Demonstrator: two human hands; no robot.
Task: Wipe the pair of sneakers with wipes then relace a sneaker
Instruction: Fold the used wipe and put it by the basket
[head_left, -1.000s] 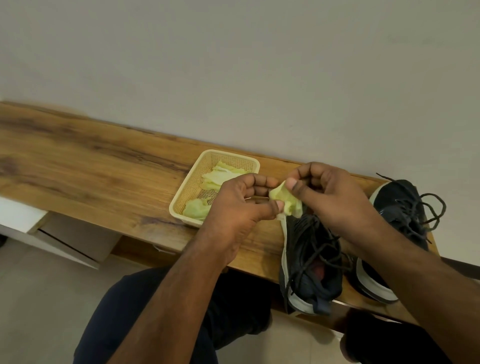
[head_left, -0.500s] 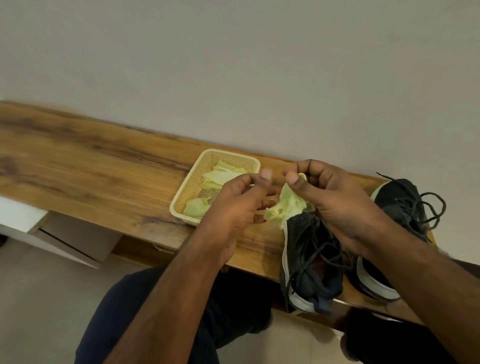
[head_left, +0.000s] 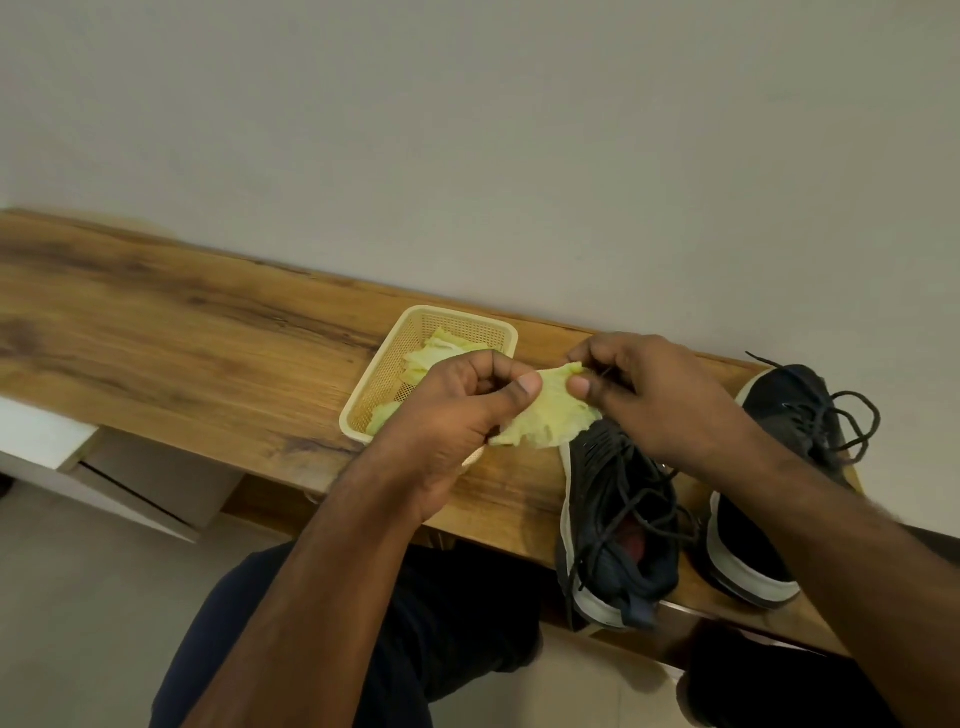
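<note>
A pale green wipe (head_left: 551, 410) is spread out between both hands, just above the toe of the nearer sneaker. My left hand (head_left: 457, 415) pinches its left edge with thumb and fingers. My right hand (head_left: 644, 389) pinches its right edge. The nearer dark sneaker (head_left: 618, 525) lies on the wooden bench with loose laces and its heel over the front edge. The second dark sneaker (head_left: 789, 447), with a white sole and loose laces, stands to its right, partly behind my right forearm.
A cream plastic basket (head_left: 415, 332) with more green wipes sits on the wooden bench (head_left: 182, 338) left of my hands, partly hidden by the left hand. A grey wall runs directly behind the bench. A white drawer unit (head_left: 78, 462) stands below at the left.
The wipe was bunched up in my right hand; my left hand has taken hold of its other edge and both hands have pulled it open flat.
</note>
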